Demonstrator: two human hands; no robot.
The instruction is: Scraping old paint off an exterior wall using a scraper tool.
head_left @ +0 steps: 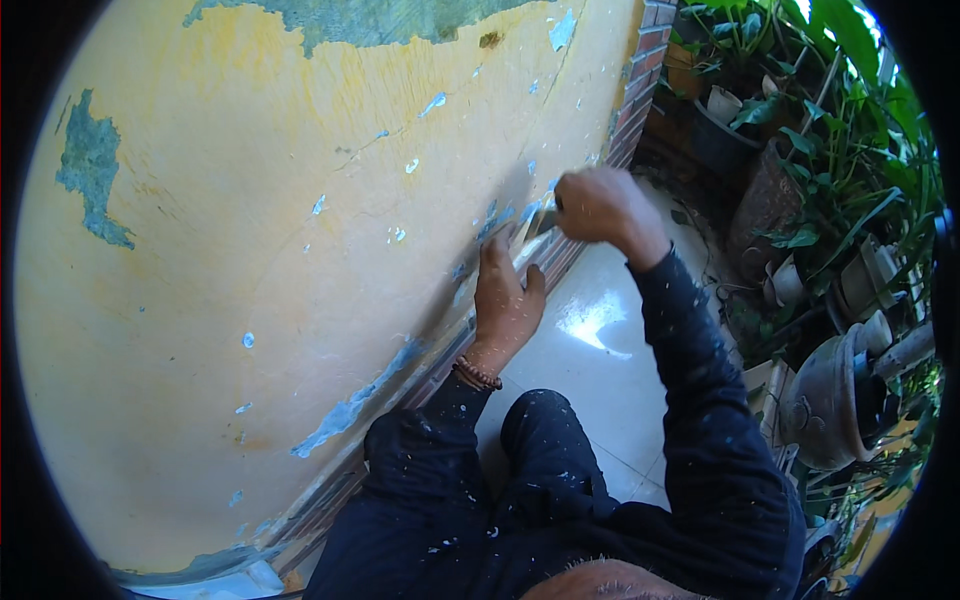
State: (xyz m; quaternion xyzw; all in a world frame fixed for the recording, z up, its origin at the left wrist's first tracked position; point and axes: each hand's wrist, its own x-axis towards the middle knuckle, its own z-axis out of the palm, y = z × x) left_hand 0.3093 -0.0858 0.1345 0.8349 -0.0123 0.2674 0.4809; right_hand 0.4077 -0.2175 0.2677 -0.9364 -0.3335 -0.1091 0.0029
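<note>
My right hand [610, 207] is closed in a fist round the handle of a scraper, mostly hidden by the fingers. Its flat blade [541, 222] points left at the lower part of a yellow painted wall [270, 290]. Just left of it, my left hand [508, 310] rests close to the wall, fingers stretched toward the blade and thumb apart. A beaded bracelet [478, 374] circles that wrist. Bluish bare spots show around the fingertips, where paint has come off. Whether the left fingertips touch the blade I cannot tell.
Brick trim [640, 80] edges the wall at the far end and along its foot. Pale glossy floor tiles [590, 340] lie below my hands. At the right stand a large clay pot [828, 400] and leafy plants [850, 150]. Larger bare patches [92, 165] mark the wall.
</note>
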